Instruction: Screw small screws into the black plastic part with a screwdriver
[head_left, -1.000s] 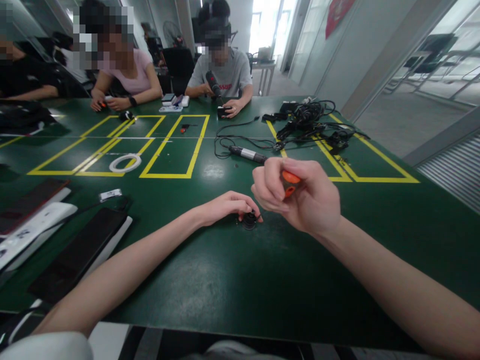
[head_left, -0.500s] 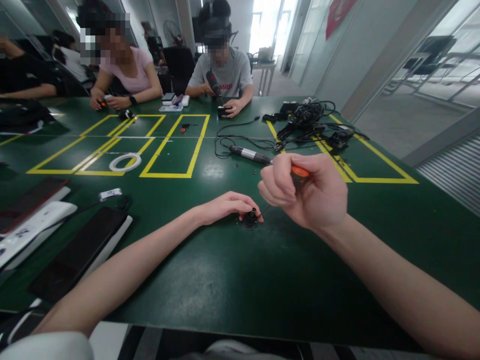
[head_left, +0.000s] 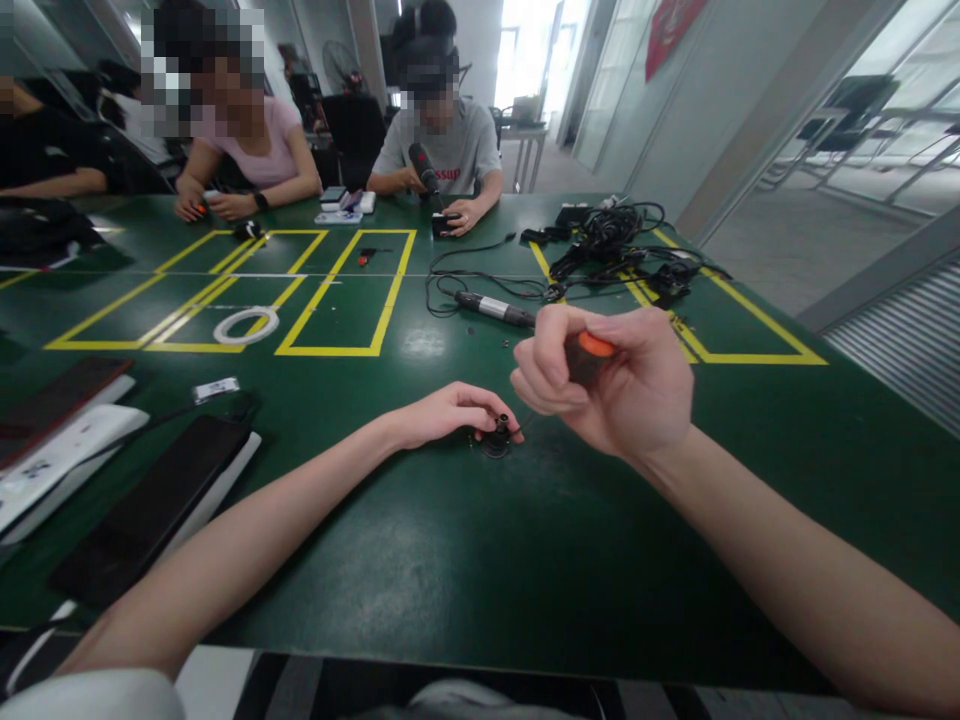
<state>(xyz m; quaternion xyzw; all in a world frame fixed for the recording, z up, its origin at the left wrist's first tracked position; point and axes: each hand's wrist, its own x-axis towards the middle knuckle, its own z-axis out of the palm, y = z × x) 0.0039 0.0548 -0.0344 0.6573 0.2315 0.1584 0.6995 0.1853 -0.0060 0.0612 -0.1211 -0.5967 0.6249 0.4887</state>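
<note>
On the green table [head_left: 420, 590] stands a small black round part [head_left: 496, 440] with a short upright stub. My left hand [head_left: 461, 415] is closed around its far side, thumb and fingers on it. In my right hand [head_left: 607, 375] is a screwdriver [head_left: 597, 345] with an orange-and-dark handle, gripped in curled fingers. Its thin shaft slants down leftward to the side of the black part; whether the tip sits in a screw is hidden. Tiny loose bits lie by my left fingertips.
Beyond my right hand lies a grey-and-black pen-shaped tool [head_left: 495, 308] with a cord. Tangled black cables [head_left: 611, 240] are at back right. A white tape ring [head_left: 246, 325], a power strip [head_left: 67, 450] and a black slab [head_left: 154, 510] occupy the left. Co-workers sit opposite, one holding a power driver [head_left: 424, 168].
The screwdriver handle looks slightly turned in my right hand, and those fingers have shifted a little. My left hand stays at the black part. The whole view has moved slightly.
</note>
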